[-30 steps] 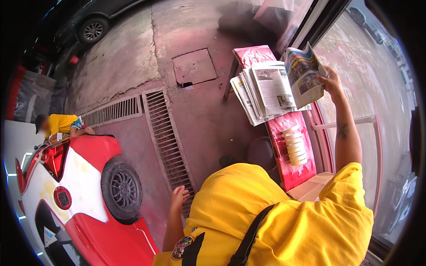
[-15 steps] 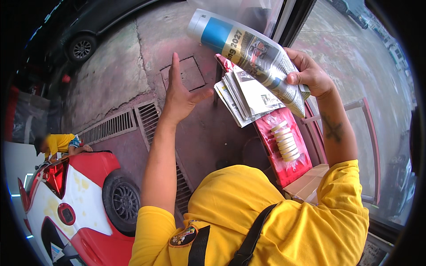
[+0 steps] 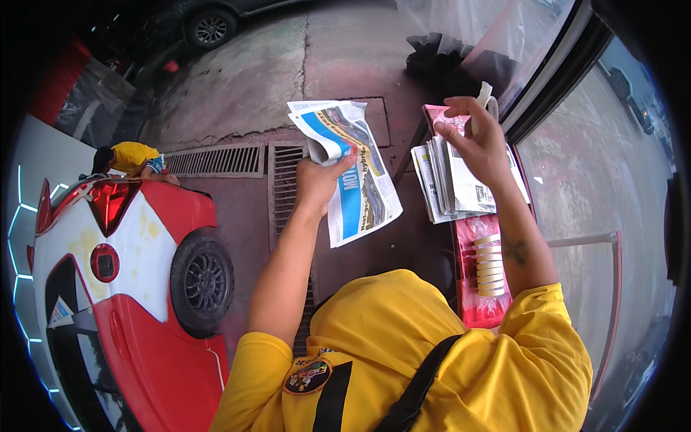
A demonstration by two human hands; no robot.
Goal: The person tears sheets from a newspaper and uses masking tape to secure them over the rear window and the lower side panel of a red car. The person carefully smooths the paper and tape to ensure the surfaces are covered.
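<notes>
One folded newspaper [image 3: 363, 191] sits in our left grip [image 3: 317, 189], left of the worktop [image 3: 464, 252], while our right grip [image 3: 479, 140] is wide, near the paper stack [image 3: 461, 186]. We judge the newspaper light, floppy and easily torn, best held broadly along its fold.

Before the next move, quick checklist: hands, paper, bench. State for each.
1. Left hand gripping the folded newspaper: ok.
2. Right hand open, off that newspaper: ok.
3. Folded newspaper flat: not ok, it curls beside the left thumb.
4. Newspaper stack squared up: not ok, its left-side edges are staggered.
5. Tape rolls lined up on the red bench: ok.
6. Right hand clear of the white object beyond it: cannot tell.
</notes>
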